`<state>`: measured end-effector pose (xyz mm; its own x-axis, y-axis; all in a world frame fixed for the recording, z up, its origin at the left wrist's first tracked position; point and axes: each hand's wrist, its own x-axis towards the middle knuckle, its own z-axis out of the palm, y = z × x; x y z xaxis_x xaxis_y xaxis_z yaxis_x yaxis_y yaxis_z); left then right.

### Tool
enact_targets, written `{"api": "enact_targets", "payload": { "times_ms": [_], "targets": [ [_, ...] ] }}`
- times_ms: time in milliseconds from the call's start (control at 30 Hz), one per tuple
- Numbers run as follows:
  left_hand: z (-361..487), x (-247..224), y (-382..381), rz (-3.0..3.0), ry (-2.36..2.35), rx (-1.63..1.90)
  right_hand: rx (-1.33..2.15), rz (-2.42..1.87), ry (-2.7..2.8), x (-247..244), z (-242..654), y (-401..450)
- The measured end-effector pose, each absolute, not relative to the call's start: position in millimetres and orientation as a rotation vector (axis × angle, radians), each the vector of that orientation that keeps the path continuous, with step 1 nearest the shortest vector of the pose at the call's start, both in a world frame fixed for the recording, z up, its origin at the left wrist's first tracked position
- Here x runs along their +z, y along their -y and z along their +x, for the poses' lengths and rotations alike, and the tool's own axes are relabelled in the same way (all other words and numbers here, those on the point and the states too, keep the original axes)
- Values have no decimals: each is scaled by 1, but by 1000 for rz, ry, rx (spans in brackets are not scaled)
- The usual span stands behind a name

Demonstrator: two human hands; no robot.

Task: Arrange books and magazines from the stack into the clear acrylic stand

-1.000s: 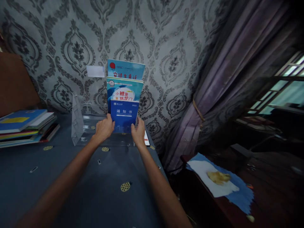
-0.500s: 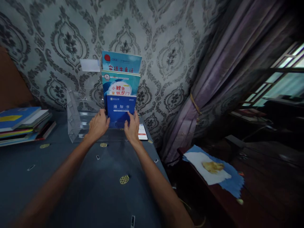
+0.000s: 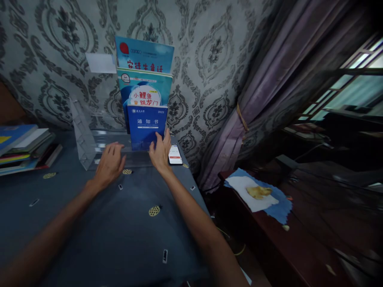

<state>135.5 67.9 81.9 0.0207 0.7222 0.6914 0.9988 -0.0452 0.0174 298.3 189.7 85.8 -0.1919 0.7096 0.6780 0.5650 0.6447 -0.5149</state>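
Note:
A dark blue booklet [image 3: 146,126] stands upright in front of a teal book [image 3: 145,88], with a taller blue book [image 3: 145,54] behind. They stand in the right part of a clear stepped rack [image 3: 83,135]. My right hand [image 3: 160,150] rests at the booklet's lower right, fingertips on its cover and edge; whether it grips is unclear, but its fingers are apart. My left hand [image 3: 110,163] is in front of the rack, left of the booklet and apart from it, holding nothing, fingers loosely spread.
A phone [image 3: 175,154] lies right of the rack on the dark tablecloth [image 3: 119,231]. Several stacked books [image 3: 20,147] lie at the left. Beyond the table's right edge are a tied curtain [image 3: 223,151] and a blue and white cloth [image 3: 254,193] on a red-brown surface.
My left hand has come away from the booklet's left edge, moving left and down. My right hand stays at its right edge. The camera view has shifted.

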Motion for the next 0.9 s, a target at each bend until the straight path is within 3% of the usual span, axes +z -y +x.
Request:
{"api": "enact_targets", "payload": {
  "times_ms": [367,900],
  "targets": [
    [112,32,-27,-1907,1815,-758,136,-1088,1918,74,287,-177],
    [102,26,-22,-1868,1957,-816,188,-958,2228,13,298,-132]
  ]
}}
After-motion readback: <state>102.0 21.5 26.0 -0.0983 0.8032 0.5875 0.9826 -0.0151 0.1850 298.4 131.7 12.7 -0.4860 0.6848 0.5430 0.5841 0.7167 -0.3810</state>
